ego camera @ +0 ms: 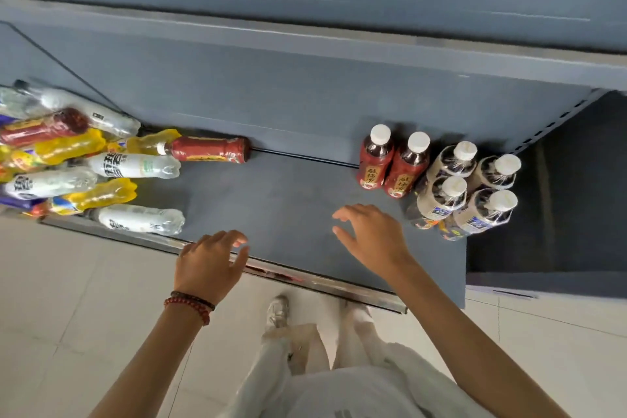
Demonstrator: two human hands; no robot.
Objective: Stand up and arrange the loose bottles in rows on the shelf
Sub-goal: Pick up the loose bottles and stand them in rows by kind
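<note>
**Head view: a person stands at a low shelf (271,190).** Both hands are empty. The left hand (212,260) hovers over the shelf's metal front edge (305,278), fingers loosely curled round nothing. The right hand (369,234) hovers over the bare middle of the shelf, fingers spread and relaxed.

Six bottles stand upright at the right end: two red bottles (375,159) side by side and, just beside them, four pale bottles (453,193) in a two-by-two block. The loose bottles lie heaped at the left end.

Nearest the hands is a clear bottle (139,219) lying along the front edge. Its long axis runs left to right, with the base toward the hands and the neck away to the left. Further back, a lying red bottle (207,148) points the same way, white cap to the left.

Both of these lie to the left of both hands, and the left hand is the nearer. A leftward reach would probably meet a base first.
</note>
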